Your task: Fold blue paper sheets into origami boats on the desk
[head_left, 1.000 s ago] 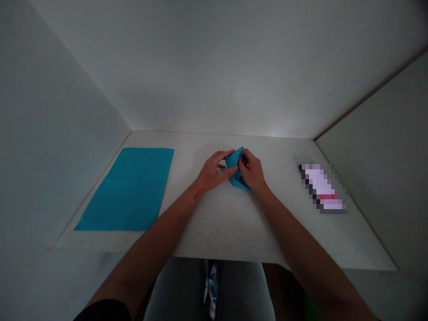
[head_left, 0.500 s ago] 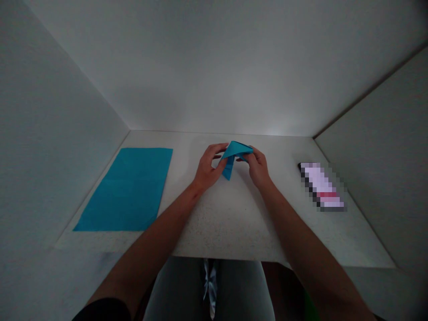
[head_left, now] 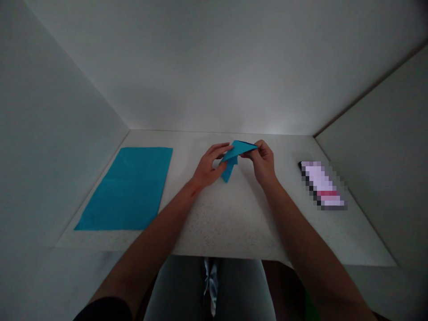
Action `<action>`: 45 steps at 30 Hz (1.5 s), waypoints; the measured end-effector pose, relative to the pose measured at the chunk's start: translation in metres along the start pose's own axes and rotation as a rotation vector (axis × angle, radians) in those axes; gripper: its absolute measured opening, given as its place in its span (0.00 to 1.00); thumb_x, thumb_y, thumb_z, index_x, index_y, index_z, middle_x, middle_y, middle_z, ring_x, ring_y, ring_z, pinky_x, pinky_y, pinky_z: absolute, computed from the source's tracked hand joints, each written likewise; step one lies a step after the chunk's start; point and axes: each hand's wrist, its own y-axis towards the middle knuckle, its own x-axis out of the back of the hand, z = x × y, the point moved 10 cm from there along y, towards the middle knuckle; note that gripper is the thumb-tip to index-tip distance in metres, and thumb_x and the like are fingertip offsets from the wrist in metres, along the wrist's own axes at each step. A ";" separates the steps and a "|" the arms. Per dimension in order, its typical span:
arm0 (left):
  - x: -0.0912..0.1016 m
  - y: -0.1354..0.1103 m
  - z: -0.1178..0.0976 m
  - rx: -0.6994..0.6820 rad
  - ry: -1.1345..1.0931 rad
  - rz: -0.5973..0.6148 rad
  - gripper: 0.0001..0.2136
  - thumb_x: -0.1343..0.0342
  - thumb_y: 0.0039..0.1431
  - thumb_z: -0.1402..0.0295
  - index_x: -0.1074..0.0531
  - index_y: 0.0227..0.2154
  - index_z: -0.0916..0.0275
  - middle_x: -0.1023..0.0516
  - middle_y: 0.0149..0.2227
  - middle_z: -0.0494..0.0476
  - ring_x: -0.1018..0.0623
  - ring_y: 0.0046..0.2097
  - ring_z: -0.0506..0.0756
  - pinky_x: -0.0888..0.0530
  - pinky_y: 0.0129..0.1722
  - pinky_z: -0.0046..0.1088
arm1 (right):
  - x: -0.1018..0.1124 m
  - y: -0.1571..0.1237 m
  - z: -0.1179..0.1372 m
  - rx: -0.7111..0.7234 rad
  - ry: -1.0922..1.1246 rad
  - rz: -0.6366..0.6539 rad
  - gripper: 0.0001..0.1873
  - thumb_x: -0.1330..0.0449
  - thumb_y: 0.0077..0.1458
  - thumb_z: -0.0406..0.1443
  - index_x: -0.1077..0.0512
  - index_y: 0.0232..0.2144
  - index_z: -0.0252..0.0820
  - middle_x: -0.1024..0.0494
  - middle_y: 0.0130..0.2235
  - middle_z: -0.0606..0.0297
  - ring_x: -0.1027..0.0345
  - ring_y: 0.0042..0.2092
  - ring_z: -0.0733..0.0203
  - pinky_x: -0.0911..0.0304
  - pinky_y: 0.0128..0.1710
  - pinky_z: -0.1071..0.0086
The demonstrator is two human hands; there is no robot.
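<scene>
Between my hands, above the white table, is a piece of folded blue paper (head_left: 239,149) with a pointed flap to the right and a narrow strip hanging down. My left hand (head_left: 211,166) pinches its left side, thumb below and fingers along the upper edge. At the right tip, my right hand (head_left: 263,161) grips the paper between thumb and fingers; some of these fingertips are hidden behind it.
A flat sheet of blue paper (head_left: 129,189) lies at the left of the white table (head_left: 220,223). Toward the right edge rests a phone (head_left: 323,185) with a blurred screen. White walls (head_left: 214,80) close off the back and both sides.
My right hand has shifted slightly right, toward the tip of the folded paper. The pointed flap now reaches further right, and the hanging strip has tilted a little. My left hand has barely moved.
</scene>
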 end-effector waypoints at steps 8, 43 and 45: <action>-0.005 -0.003 0.014 0.088 -0.002 0.039 0.21 0.42 0.74 0.55 0.26 0.66 0.49 0.27 0.64 0.64 0.18 0.48 0.52 0.18 0.50 0.32 | 0.003 0.001 0.006 0.060 -0.122 -0.003 0.23 0.40 0.66 0.60 0.38 0.47 0.55 0.25 0.35 0.70 0.26 0.35 0.58 0.26 0.36 0.64; 0.012 -0.021 0.082 0.623 -0.313 -0.361 0.24 0.45 0.66 0.42 0.22 0.37 0.61 0.16 0.38 0.62 0.15 0.43 0.62 0.17 0.46 0.43 | -0.057 -0.034 0.038 0.484 -0.687 0.376 0.37 0.30 0.60 0.53 0.35 0.65 0.48 0.22 0.57 0.49 0.27 0.58 0.39 0.33 0.60 0.42; 0.014 -0.021 0.085 0.660 -0.354 -0.382 0.25 0.45 0.65 0.42 0.22 0.39 0.62 0.15 0.39 0.64 0.15 0.43 0.64 0.16 0.46 0.46 | -0.054 -0.034 0.044 0.470 -0.720 0.346 0.35 0.33 0.61 0.58 0.32 0.62 0.47 0.22 0.56 0.49 0.28 0.58 0.39 0.35 0.60 0.44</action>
